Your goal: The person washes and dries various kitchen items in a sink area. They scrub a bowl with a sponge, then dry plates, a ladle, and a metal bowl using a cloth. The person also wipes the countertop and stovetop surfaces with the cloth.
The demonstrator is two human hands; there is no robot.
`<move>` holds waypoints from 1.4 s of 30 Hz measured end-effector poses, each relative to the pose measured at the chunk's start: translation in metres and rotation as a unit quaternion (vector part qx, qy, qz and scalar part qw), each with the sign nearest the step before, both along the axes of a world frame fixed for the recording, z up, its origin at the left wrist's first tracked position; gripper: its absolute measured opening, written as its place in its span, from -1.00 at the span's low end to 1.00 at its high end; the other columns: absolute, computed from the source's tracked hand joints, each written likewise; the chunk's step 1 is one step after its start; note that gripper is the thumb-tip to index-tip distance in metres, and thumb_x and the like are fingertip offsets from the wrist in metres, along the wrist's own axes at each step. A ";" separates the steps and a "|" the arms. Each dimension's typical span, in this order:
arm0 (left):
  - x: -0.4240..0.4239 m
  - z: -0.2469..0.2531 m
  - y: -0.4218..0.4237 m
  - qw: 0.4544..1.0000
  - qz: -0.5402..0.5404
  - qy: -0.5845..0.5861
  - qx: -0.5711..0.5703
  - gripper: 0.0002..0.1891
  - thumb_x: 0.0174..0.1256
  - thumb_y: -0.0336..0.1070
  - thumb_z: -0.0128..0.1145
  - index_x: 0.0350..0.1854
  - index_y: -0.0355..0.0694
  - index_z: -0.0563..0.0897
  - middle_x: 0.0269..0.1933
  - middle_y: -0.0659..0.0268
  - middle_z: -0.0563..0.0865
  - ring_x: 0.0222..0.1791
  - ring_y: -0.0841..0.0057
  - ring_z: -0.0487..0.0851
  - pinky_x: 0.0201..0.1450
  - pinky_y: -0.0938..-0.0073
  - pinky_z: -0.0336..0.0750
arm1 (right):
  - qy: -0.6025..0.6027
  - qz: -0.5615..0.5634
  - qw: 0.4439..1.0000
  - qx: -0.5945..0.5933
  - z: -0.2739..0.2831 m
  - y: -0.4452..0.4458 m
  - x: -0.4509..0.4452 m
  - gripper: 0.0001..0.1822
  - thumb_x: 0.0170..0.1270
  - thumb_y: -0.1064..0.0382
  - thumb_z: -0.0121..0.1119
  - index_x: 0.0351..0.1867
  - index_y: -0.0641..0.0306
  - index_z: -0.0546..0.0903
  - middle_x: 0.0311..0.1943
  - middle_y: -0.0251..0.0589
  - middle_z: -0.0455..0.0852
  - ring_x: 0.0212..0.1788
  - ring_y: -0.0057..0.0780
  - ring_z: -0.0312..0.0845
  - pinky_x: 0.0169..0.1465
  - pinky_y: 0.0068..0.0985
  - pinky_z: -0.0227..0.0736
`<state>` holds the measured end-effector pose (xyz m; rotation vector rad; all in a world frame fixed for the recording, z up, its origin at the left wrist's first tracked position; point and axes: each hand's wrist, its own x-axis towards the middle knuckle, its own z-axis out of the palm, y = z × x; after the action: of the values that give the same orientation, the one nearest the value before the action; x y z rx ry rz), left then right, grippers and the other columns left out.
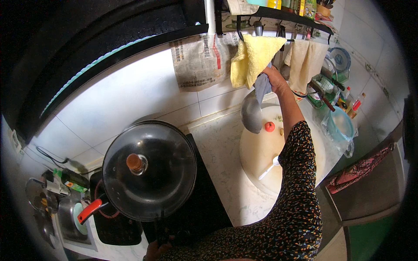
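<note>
At the hanging rack, my right hand [277, 78] is closed around a grey cloth [263, 87]. A large metal ladle [251, 112] hangs bowl-down right beside that cloth. Its handle is hidden, so whether my fingers also grip it is unclear. Partly in front hangs a yellow towel [256, 55]. My left hand [158, 249] shows dimly at the bottom edge, close to dark upright shapes I cannot make out. Above it on the black cooktop [205, 199] stands a red-handled wok covered by a dark lid [160, 192] with a brown knob.
A round cutting board [254, 160] carries a red tomato [269, 126] and a white spoon [269, 168]. At the right are a blue basin [339, 124] and a dish rack [321, 89]. A metal sink [70, 225] lies left, and the range hood [130, 42] juts out overhead.
</note>
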<state>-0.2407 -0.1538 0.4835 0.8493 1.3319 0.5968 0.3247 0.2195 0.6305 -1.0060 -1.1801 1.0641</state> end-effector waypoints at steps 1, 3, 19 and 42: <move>0.000 0.002 -0.003 1.000 0.006 0.001 -0.002 -0.66 0.19 -0.19 -0.01 -0.02 -0.22 0.47 -0.46 0.34 0.57 -0.52 0.62 0.49 -0.47 0.57 0.39 | 0.010 0.008 1.000 0.007 0.001 0.002 -0.008 -0.61 0.08 0.11 0.12 -0.08 0.25 0.48 -0.25 -0.29 0.60 -0.27 -0.50 0.55 -0.19 -0.52 0.46; 0.000 0.004 -0.012 1.000 0.020 0.004 -0.004 -0.66 0.19 -0.19 -0.01 -0.02 -0.22 0.47 -0.46 0.34 0.57 -0.52 0.62 0.49 -0.47 0.57 0.39 | 0.022 0.034 0.999 0.007 0.001 0.010 -0.020 -0.63 0.11 0.13 0.09 -0.06 0.23 0.47 -0.24 -0.29 0.61 -0.26 -0.50 0.55 -0.19 -0.52 0.46; 0.000 0.009 0.000 0.999 -0.002 0.000 -0.032 -0.68 0.18 -0.20 0.00 -0.04 -0.20 0.49 -0.46 0.35 0.57 -0.52 0.62 0.49 -0.47 0.56 0.38 | -0.061 -0.064 0.996 0.005 0.002 0.011 -0.011 -0.66 0.10 0.12 0.11 -0.13 0.25 0.52 -0.30 -0.31 0.61 -0.35 -0.53 0.55 -0.27 -0.54 0.43; 0.009 0.039 0.002 0.990 -0.117 0.054 0.062 -0.68 0.16 -0.24 0.03 -0.02 -0.14 0.48 -0.46 0.37 0.55 -0.53 0.60 0.48 -0.49 0.53 0.38 | -0.228 -0.248 0.940 0.053 -0.049 -0.137 -0.061 -0.63 0.08 0.11 0.07 -0.22 0.42 0.52 -0.36 -0.16 0.61 -0.31 -0.38 0.52 -0.18 -0.45 0.39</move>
<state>-0.2322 -0.1522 0.5226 1.1353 1.2793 0.4564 0.2638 0.0821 0.5819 -1.4178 -1.2360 0.3702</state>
